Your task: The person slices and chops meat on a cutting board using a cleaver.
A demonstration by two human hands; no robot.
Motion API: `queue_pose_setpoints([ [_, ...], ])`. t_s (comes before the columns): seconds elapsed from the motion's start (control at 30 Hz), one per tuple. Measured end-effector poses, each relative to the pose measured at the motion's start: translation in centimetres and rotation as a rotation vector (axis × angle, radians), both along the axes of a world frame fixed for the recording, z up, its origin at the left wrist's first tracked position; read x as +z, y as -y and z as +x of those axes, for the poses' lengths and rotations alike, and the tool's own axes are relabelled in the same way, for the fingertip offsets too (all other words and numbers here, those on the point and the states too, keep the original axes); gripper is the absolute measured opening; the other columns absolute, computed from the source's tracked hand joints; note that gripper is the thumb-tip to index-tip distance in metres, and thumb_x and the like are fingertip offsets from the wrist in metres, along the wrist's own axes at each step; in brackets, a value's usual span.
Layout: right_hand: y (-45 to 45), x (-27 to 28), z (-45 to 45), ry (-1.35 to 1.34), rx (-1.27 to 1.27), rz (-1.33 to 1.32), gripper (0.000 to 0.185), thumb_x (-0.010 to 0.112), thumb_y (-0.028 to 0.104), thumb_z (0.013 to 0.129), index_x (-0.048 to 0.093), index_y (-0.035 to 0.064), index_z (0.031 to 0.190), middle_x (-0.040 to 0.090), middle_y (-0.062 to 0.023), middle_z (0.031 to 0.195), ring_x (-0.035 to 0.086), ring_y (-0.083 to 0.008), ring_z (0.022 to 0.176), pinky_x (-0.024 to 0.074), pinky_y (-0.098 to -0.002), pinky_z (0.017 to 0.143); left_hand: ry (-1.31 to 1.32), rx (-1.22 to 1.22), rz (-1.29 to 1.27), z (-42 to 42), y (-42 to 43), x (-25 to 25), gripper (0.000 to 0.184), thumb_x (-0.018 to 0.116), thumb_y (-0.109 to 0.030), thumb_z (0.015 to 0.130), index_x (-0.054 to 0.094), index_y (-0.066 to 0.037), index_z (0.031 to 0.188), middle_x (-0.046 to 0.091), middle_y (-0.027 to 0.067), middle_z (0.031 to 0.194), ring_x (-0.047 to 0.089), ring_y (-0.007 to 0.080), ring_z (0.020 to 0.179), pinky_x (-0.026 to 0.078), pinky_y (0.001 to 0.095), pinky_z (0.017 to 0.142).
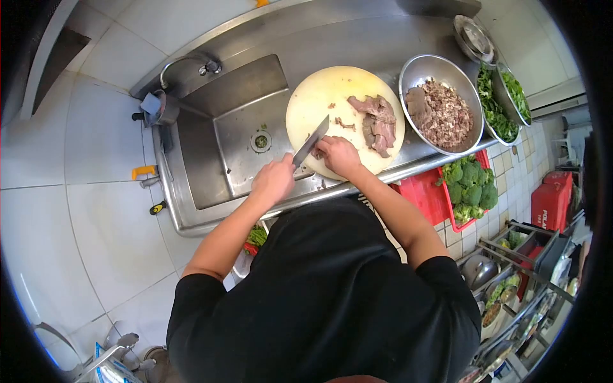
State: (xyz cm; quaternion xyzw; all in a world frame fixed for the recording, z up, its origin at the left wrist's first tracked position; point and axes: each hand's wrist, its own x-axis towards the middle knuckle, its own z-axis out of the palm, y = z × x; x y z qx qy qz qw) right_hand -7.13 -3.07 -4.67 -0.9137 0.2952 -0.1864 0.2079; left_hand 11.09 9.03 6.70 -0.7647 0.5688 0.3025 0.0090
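Observation:
My left hand (274,180) is closed round the handle of a knife (311,142). The blade points up and to the right over a round, pale cutting board (313,96). Beside the blade, my right hand (340,155) has its fingers curled down on a small piece of meat (317,154), mostly hidden under the fingertips. Larger slices of cooked meat (381,121) lie on the right half of the board. A few small scraps (345,124) are scattered near its middle.
A steel sink (246,140) with a faucet (209,67) lies left of the board. To the right stand a metal bowl (472,96) of chopped meat and bowls of leafy greens (504,124). Below the counter edge, broccoli (471,185) sits in a red basket (461,225).

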Motion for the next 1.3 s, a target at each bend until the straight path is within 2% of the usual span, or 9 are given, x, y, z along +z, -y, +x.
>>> queue_pose_setpoints([
  [0.1, -0.4, -0.5, -0.1, 0.035, -0.027, 0.014, 0.014, 0.062, 0.008, 0.083, 0.070, 0.0119, 0.094, 0.069, -0.0074, 0.090, 0.069, -0.0290, 0.086, 0.0557, -0.0429, 0.081, 0.021, 0.024, 0.123, -0.4, -1.0, 1.0, 0.026, 0.052, -0.025, 0.105, 0.055, -0.002, 0.117, 0.070, 0.0297, 0.095, 0.068, 0.0507, 0.092, 0.051, 0.0618, 0.083],
  [0.23, -0.1, -0.6, -0.2, 0.038, -0.016, 0.020, 0.014, 0.062, 0.008, 0.083, 0.070, 0.0121, 0.094, 0.069, -0.0076, 0.091, 0.069, -0.0290, 0.086, 0.0556, -0.0429, 0.082, -0.005, 0.047, 0.015, -1.4, 0.8, -1.7, 0.025, 0.051, -0.024, 0.105, 0.055, -0.002, 0.117, 0.070, 0.0302, 0.096, 0.068, 0.0513, 0.093, 0.051, 0.0617, 0.084],
  [0.4, -0.3, -0.8, -0.4, 0.078, -0.037, 0.033, 0.012, 0.062, 0.008, 0.084, 0.070, 0.0123, 0.092, 0.070, -0.0079, 0.090, 0.069, -0.0301, 0.086, 0.0553, -0.0431, 0.081, -0.024, 0.033, 0.035, -0.8, 0.1, 1.7, 0.026, 0.052, -0.024, 0.105, 0.055, -0.002, 0.117, 0.070, 0.0324, 0.094, 0.067, 0.0525, 0.093, 0.051, 0.0619, 0.085],
  [0.57, 0.0, -1.3, -0.6, 0.093, -0.054, 0.076, 0.008, 0.064, 0.010, 0.086, 0.070, 0.0113, 0.089, 0.070, -0.0084, 0.089, 0.068, -0.0309, 0.085, 0.0551, -0.0436, 0.081, -0.034, 0.090, 0.028, -2.3, 0.4, -2.4, 0.026, 0.051, -0.024, 0.105, 0.055, -0.001, 0.116, 0.069, 0.0323, 0.094, 0.067, 0.0521, 0.095, 0.051, 0.0611, 0.087],
  [0.87, 0.3, -1.6, -0.6, 0.168, -0.027, 0.088, 0.006, 0.067, 0.013, 0.086, 0.072, 0.0114, 0.088, 0.070, -0.0073, 0.088, 0.068, -0.0303, 0.084, 0.0556, -0.0430, 0.080, -0.012, 0.023, 0.064, -0.2, -0.9, 1.2, 0.027, 0.052, -0.024, 0.105, 0.055, 0.000, 0.115, 0.069, 0.0322, 0.096, 0.067, 0.0514, 0.093, 0.051, 0.0606, 0.086],
  [0.97, 0.2, -1.3, -0.8, 0.134, -0.021, 0.081, 0.006, 0.067, 0.013, 0.086, 0.073, 0.0116, 0.088, 0.071, -0.0067, 0.087, 0.068, -0.0298, 0.085, 0.0556, -0.0420, 0.082, -0.033, 0.064, 0.056, -1.2, -0.8, -1.7, 0.027, 0.052, -0.024, 0.105, 0.055, 0.000, 0.116, 0.068, 0.0330, 0.097, 0.067, 0.0510, 0.094, 0.051, 0.0606, 0.085],
  [1.07, 0.4, -1.6, -0.8, 0.097, 0.022, 0.111, 0.005, 0.069, 0.012, 0.086, 0.073, 0.0109, 0.089, 0.071, -0.0080, 0.090, 0.068, -0.0303, 0.089, 0.0552, -0.0416, 0.083, -0.042, 0.094, 0.020, -2.6, 1.1, -2.9, 0.028, 0.052, -0.024, 0.104, 0.054, 0.001, 0.117, 0.068, 0.0345, 0.098, 0.067, 0.0509, 0.096, 0.051, 0.0603, 0.085],
  [1.17, 0.0, -0.6, -1.2, 0.225, -0.055, 0.284, 0.010, 0.071, 0.011, 0.086, 0.071, 0.0086, 0.095, 0.068, -0.0110, 0.096, 0.067, -0.0318, 0.094, 0.0545, -0.0426, 0.084, -0.054, 0.096, -0.006, -2.7, 2.1, -3.1, 0.028, 0.053, -0.024, 0.104, 0.055, 0.001, 0.117, 0.069, 0.0339, 0.099, 0.067, 0.0510, 0.096, 0.051, 0.0605, 0.085],
  [1.3, -0.1, -0.9, -2.2, 0.204, -0.138, 0.257, 0.015, 0.072, 0.010, 0.086, 0.068, 0.0056, 0.101, 0.063, -0.0135, 0.103, 0.064, -0.0352, 0.098, 0.0534, -0.0443, 0.085, -0.075, 0.067, -0.061, -0.8, 2.5, -3.5, 0.027, 0.052, -0.023, 0.104, 0.056, 0.001, 0.116, 0.071, 0.0302, 0.098, 0.068, 0.0507, 0.096, 0.051, 0.0606, 0.086],
])
